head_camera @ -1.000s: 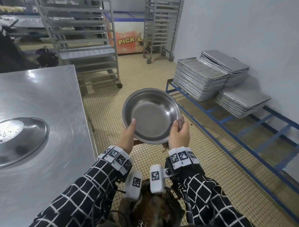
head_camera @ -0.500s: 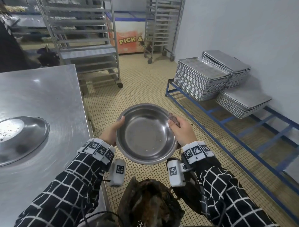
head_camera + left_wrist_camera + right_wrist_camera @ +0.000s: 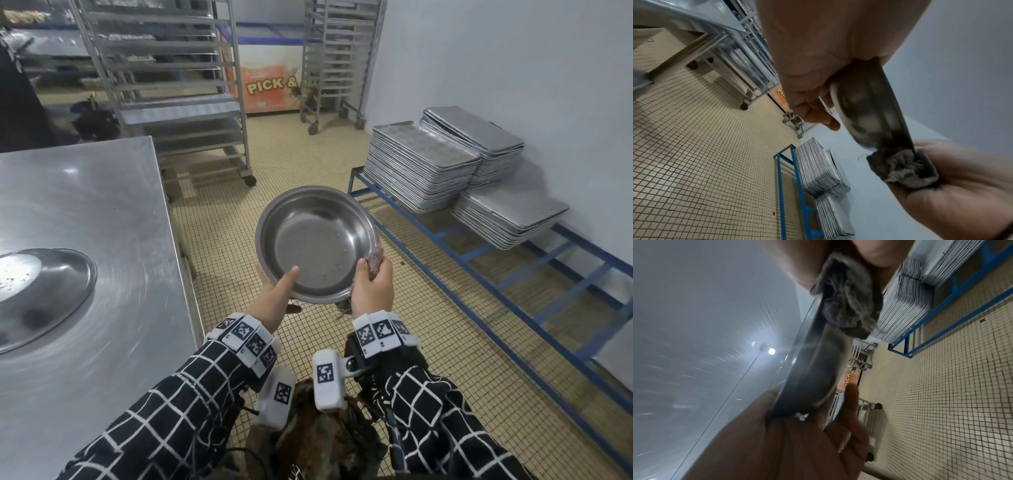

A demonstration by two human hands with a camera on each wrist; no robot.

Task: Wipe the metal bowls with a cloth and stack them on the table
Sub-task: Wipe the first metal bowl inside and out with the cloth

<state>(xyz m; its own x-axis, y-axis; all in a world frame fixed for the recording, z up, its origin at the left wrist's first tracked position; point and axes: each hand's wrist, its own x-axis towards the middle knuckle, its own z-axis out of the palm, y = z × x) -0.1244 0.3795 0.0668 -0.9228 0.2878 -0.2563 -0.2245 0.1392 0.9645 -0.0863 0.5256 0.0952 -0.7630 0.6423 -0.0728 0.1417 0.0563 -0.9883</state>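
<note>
I hold a metal bowl (image 3: 317,243) in the air over the tiled floor, its hollow tilted toward me. My left hand (image 3: 274,301) grips its near rim, thumb inside and fingers underneath. My right hand (image 3: 371,284) pinches a grey-brown cloth (image 3: 375,260) over the rim at the right. In the left wrist view the bowl (image 3: 869,113) shows edge-on with the cloth (image 3: 904,168) folded over its rim. In the right wrist view the cloth (image 3: 846,305) wraps the bowl (image 3: 809,369) edge. A second metal bowl (image 3: 37,294) lies upside down on the steel table (image 3: 102,212) at my left.
A blue low rack (image 3: 496,260) with stacks of metal trays (image 3: 421,168) runs along the right wall. Wheeled tray trolleys (image 3: 178,85) stand behind the table. A dark bag (image 3: 318,442) sits below my wrists.
The bowl dropped toward me, then rose and tilted up again. My right hand with the cloth slid along the rim from the upper right to the lower right.
</note>
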